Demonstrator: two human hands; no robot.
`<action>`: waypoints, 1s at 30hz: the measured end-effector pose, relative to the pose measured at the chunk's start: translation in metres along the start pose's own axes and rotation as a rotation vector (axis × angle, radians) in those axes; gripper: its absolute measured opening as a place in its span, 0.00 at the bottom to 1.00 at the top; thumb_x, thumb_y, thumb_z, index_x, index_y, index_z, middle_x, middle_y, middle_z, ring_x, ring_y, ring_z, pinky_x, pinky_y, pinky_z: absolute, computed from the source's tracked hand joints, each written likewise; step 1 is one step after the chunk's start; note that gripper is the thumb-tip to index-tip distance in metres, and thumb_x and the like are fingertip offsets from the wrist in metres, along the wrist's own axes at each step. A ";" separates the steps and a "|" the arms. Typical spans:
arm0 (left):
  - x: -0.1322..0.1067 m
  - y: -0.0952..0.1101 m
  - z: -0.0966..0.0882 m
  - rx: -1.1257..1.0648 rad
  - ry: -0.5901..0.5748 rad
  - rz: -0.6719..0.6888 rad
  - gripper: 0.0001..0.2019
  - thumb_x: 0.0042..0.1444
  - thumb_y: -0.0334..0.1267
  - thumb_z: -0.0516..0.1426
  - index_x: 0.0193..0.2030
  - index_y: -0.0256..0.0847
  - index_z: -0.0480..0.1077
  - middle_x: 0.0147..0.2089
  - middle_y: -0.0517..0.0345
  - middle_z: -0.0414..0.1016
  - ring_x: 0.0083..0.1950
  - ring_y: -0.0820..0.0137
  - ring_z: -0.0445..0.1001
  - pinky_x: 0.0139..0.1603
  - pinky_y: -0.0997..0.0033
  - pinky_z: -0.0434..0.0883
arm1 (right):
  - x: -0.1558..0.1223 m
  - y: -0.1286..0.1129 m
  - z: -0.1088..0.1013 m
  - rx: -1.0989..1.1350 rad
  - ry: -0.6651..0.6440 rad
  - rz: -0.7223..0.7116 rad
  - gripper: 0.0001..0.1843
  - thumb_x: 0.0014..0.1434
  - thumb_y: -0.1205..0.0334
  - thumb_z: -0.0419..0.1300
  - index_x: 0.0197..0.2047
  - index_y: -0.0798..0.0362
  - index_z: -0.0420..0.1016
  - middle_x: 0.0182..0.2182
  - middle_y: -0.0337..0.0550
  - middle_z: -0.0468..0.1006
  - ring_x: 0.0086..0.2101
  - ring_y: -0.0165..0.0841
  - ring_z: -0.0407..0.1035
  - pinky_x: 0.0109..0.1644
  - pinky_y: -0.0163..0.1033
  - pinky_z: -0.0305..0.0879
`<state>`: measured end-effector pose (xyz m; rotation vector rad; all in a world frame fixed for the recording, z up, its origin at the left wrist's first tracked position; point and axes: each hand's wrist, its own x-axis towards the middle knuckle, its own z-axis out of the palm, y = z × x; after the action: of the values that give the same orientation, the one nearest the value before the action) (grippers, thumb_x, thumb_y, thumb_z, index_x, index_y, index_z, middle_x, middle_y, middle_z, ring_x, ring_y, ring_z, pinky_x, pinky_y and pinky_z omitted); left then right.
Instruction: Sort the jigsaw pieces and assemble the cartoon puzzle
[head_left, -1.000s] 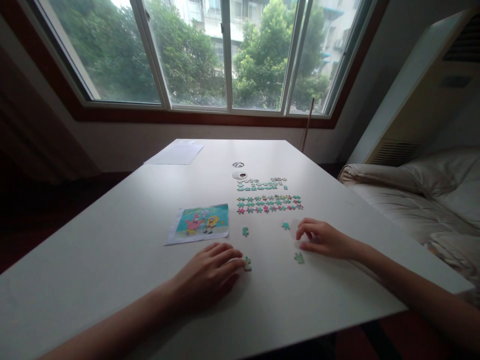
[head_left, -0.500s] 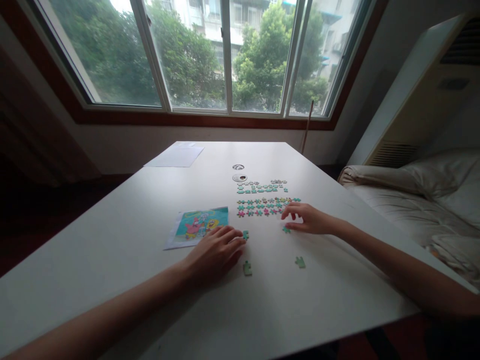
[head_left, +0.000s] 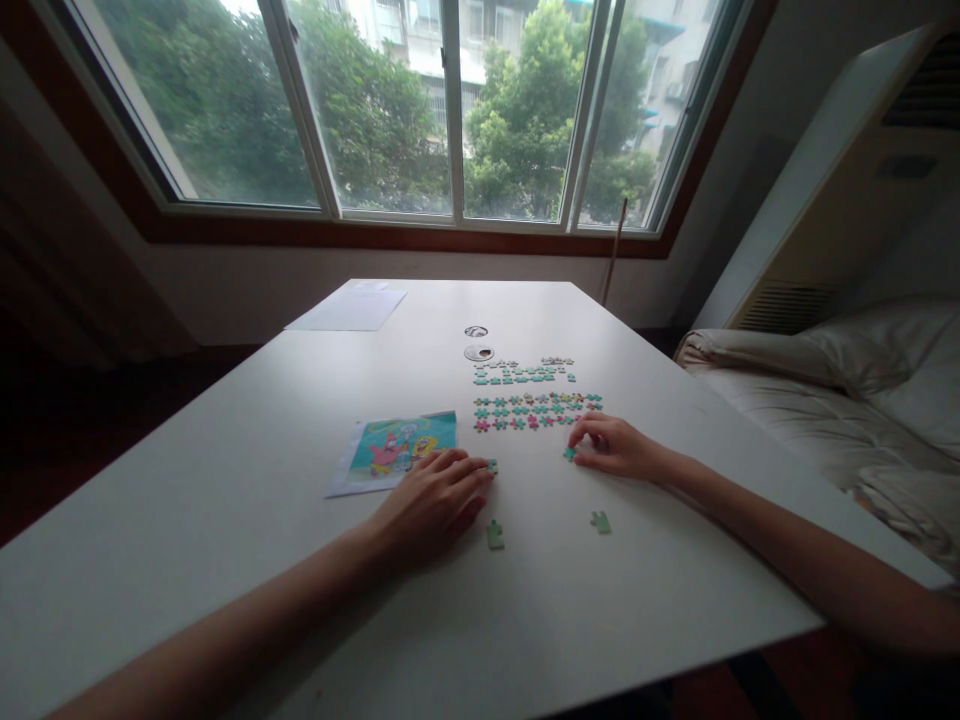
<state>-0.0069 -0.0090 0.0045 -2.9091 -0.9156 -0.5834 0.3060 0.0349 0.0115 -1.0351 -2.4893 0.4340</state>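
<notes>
My left hand [head_left: 435, 497] rests on the table with its fingers stretched out, over the lower right of the picture sheet. Its fingertips touch a small green puzzle piece [head_left: 493, 466], which they partly cover. To the right, my right hand [head_left: 616, 447] has thumb and index finger closed on a teal puzzle piece [head_left: 570, 454] at the table surface. One green edge piece [head_left: 495, 535] lies below my left hand, and another green piece [head_left: 600, 522] lies below my right. Beyond both hands, several loose puzzle pieces [head_left: 532, 422] are laid out in rows.
A picture sheet [head_left: 358, 460] with cartoon figures lies at the left, partly under my left hand. White paper [head_left: 349, 308] lies at the table's far left corner. Two round discs [head_left: 478, 353] sit behind the rows. A padded sofa [head_left: 810, 380] stands right of the white table [head_left: 225, 480].
My right thumb and index finger have come together on the teal piece, which has shifted slightly left and away from me. My left hand stays almost still, fingertips covering slightly more of its piece.
</notes>
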 end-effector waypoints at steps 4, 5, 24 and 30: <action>0.000 -0.001 0.001 -0.002 -0.014 -0.011 0.13 0.60 0.33 0.49 0.50 0.39 0.66 0.52 0.53 0.70 0.50 0.60 0.64 0.50 0.55 0.64 | 0.000 -0.001 -0.001 0.005 -0.004 0.000 0.12 0.54 0.55 0.58 0.36 0.55 0.73 0.29 0.42 0.67 0.27 0.27 0.58 0.31 0.32 0.57; 0.000 -0.001 0.001 0.001 -0.013 -0.013 0.13 0.60 0.34 0.49 0.50 0.39 0.66 0.52 0.53 0.70 0.50 0.60 0.64 0.50 0.55 0.64 | 0.000 -0.001 -0.001 0.005 -0.004 -0.004 0.11 0.54 0.56 0.58 0.36 0.55 0.73 0.29 0.42 0.67 0.27 0.27 0.58 0.31 0.32 0.57; 0.000 0.000 -0.002 -0.022 0.003 -0.019 0.14 0.58 0.32 0.48 0.49 0.39 0.67 0.50 0.51 0.71 0.48 0.62 0.66 0.49 0.57 0.65 | 0.002 0.008 -0.009 0.034 -0.040 -0.030 0.15 0.55 0.52 0.57 0.39 0.56 0.72 0.33 0.45 0.71 0.27 0.26 0.62 0.32 0.33 0.61; 0.000 0.000 -0.003 -0.041 0.006 -0.020 0.13 0.57 0.31 0.49 0.47 0.41 0.67 0.51 0.53 0.71 0.48 0.62 0.66 0.48 0.57 0.66 | 0.038 0.024 -0.031 -0.054 -0.043 0.012 0.11 0.54 0.57 0.58 0.35 0.56 0.74 0.30 0.44 0.74 0.27 0.27 0.66 0.32 0.32 0.63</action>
<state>-0.0075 -0.0092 0.0071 -2.9359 -0.9435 -0.6194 0.3106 0.0828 0.0377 -1.0725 -2.5471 0.3980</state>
